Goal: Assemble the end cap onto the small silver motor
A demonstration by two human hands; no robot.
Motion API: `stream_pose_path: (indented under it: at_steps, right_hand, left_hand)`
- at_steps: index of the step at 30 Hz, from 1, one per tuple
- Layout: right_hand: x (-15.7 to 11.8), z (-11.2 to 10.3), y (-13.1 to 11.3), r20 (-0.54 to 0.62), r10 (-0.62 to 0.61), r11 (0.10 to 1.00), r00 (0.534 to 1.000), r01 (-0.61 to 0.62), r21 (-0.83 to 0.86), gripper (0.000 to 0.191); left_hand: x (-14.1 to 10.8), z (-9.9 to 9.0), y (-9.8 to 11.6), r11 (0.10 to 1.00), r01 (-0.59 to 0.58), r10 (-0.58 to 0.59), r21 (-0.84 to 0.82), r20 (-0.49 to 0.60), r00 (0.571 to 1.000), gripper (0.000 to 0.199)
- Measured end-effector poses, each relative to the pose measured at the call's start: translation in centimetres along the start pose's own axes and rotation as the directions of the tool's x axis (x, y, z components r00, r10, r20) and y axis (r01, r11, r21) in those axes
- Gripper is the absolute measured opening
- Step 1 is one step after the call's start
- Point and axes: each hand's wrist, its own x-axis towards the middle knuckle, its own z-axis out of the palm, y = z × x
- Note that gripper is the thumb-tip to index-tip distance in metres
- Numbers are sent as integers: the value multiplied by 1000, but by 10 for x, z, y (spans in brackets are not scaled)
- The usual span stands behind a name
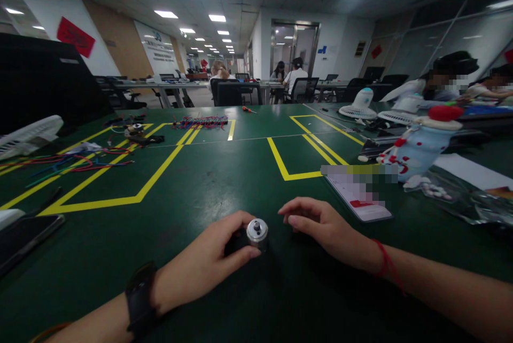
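Inspecting the desk (224, 188), we find the metal cylinder with a central stud (257, 232) upright near its close edge, the left hand (208, 257) gripping its sides between thumb and fingers. The right hand (326, 228) is apart from it, fingers loosely curled, gap narrow, nothing visible between them; a smartphone (372, 208) lies beyond. We judge the step to be steadying the cylinder; the next move calls for a firm left hold and wider right fingers.
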Motion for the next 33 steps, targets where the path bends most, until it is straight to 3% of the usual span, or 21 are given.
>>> stream_pose_path:
  at_steps: [3,11,15,17,21,23,25,28,33]
  right_hand:
    - [-2,-2,6,-27,56,998,998,-55,37,17]
    - [0,2,3,3,23,998,1000,-23,-50,17]
    - [6,5,-7,145,-13,973,989,46,-225,15]
    - [11,8,-17,158,-76,953,984,119,-280,17]
    - [23,19,-36,77,-299,880,951,306,-363,17]
    - [27,22,-41,115,-358,849,927,374,-373,10]
    - [28,19,-43,73,-385,856,920,386,-343,8]
    - [23,8,-36,-34,-363,887,931,334,-318,11]
    - [3,-2,-8,134,-167,901,977,206,-382,10]
  left_hand:
    - [-1,0,2,1000,11,-11,-3,-2,1000,21]
    - [-1,0,3,1000,9,-9,10,-12,1000,21]
    - [-1,1,3,1000,1,-1,25,-24,1000,20]
    - [-1,1,3,999,-1,2,34,-23,1000,19]
    - [-2,1,1,999,-7,7,42,-17,1000,19]
    - [-2,1,0,999,-11,12,37,-18,1000,20]
    - [-1,0,-1,999,-14,14,33,-18,1000,21]
    - [-1,0,1,1000,-9,9,25,-14,1000,21]
    - [-1,0,4,999,7,-6,35,-29,1000,19]
